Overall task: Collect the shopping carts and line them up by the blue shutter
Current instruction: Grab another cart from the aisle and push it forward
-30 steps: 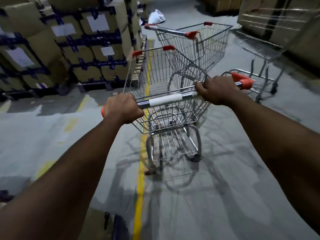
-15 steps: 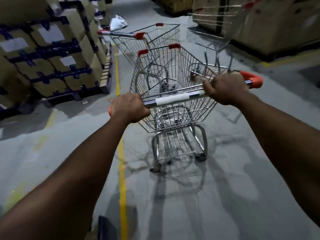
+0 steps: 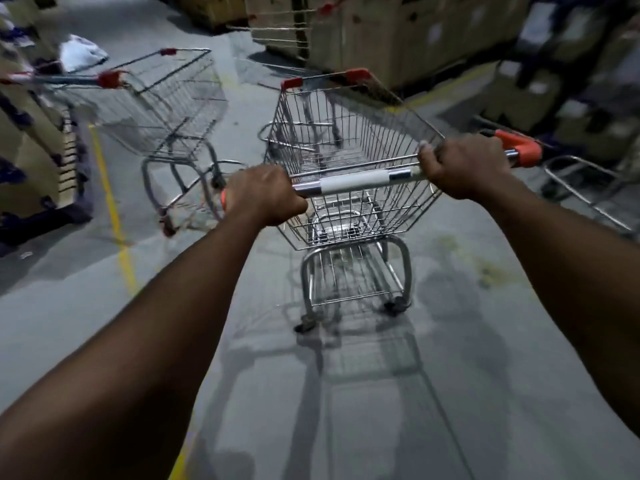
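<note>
The left grip point(image 3: 263, 197) and right grip point(image 3: 464, 168) are both curled tight round the handle bar point(image 3: 353, 181) of a wire shopping cart point(image 3: 363, 209). The cart stands on the grey concrete floor point(image 3: 450, 375) of the aisle, and only mesh and floor show through its basket. A second cart point(image 3: 166, 98) stands just to its left by a yellow floor line point(image 3: 110, 202). What seems to be a third cart point(image 3: 277, 39), blurred, stands ahead against stacked cardboard boxes point(image 3: 398, 32).

A silver wire shopping cart point(image 3: 353, 177) with red front corners and orange handle ends stood upright at centre frame, its basket empty. A second wire cart point(image 3: 162, 109) stood upright at upper left, blurred. A third cart point(image 3: 277, 39) showed partly at top centre.
</note>
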